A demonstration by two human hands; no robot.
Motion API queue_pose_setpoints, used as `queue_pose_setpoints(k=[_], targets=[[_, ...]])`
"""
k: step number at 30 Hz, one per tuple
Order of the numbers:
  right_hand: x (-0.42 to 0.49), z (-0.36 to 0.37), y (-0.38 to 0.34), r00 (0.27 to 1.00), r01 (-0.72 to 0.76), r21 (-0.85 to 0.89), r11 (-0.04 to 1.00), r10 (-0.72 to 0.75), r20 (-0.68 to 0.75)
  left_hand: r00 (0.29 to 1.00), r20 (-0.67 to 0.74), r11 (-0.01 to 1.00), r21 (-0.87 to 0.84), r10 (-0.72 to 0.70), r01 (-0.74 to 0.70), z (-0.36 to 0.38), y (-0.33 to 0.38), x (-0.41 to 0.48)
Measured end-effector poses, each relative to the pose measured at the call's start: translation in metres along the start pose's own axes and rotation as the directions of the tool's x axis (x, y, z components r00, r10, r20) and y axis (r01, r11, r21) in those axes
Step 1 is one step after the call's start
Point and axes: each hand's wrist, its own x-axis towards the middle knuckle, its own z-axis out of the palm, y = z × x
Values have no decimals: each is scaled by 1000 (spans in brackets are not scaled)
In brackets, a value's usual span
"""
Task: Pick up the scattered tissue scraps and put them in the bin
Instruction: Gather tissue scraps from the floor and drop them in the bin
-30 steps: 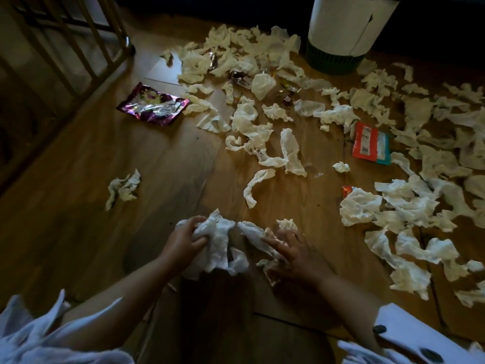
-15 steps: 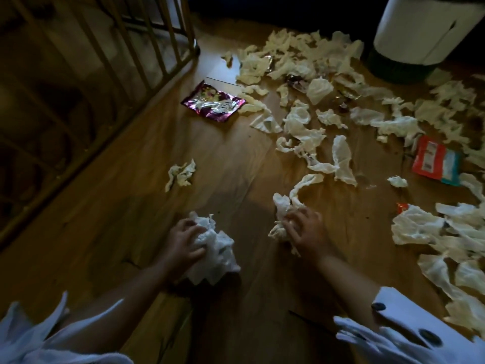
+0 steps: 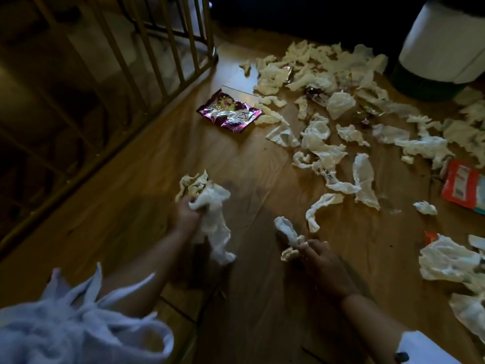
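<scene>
- Bin [image 3: 443,46] sits far right; tissue scraps [image 3: 325,151] cover the floor [image 3: 147,185] well short of it.
- My left hand [image 3: 187,214] fingers are clenched on a wad [image 3: 210,203], so I'd merge loads.
- Right hand [image 3: 319,258] pinches a small twist [image 3: 288,235]; hand it over.

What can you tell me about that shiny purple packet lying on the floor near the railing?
The purple packet is a crinkled foil wrapper, magenta at the edges with a silvery, reflective middle and some print too small to read. It lies flat on the wooden floor, roughly rectangular and turned at an angle, just in front of the railing. A tissue scrap lies against its right end; whether they touch is unclear. Neither hand is near it.
</scene>
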Motion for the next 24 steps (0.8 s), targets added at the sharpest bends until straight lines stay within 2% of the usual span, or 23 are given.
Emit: queue_pose_setpoints(k=[2,4,6,8,11,14,16,17,19,21,24], targets=[[9,-5,0,991,-85,174,981,101,-85,998,-57,1000,16,-20,21,-7,8,36],[18,-14,1,974,-180,361,915,218,-68,995,-99,993,115,-14,25,-10,13,56],[29,-24,2,961,-164,464,870,247,-124,993,-100,980,184,-63,80,-7,13,63],[42,-31,8,928,-196,458,867,314,-198,997,-33,991,116,-65,69,4,4,64],[71,-35,22,856,-376,339,863,463,-231,995,-61,996,16,-85,86,22,-7,55],[99,-40,31,827,-497,305,812,550,-116,997,-15,996,44,-81,81,33,-12,43],[109,-38,32,823,-542,357,760,565,46,999,40,996,83,11,-15,39,-8,34],[111,-35,31,824,-555,349,756,556,107,996,69,986,158,49,-59,41,-5,30],[109,-29,28,842,-539,236,809,511,171,991,101,948,296,91,-117,47,-1,23],[101,-21,20,873,-481,149,864,456,174,987,100,899,410,125,-155,54,0,20],[75,-8,3,909,-415,167,894,404,100,985,111,842,511,133,-171,60,0,14]])
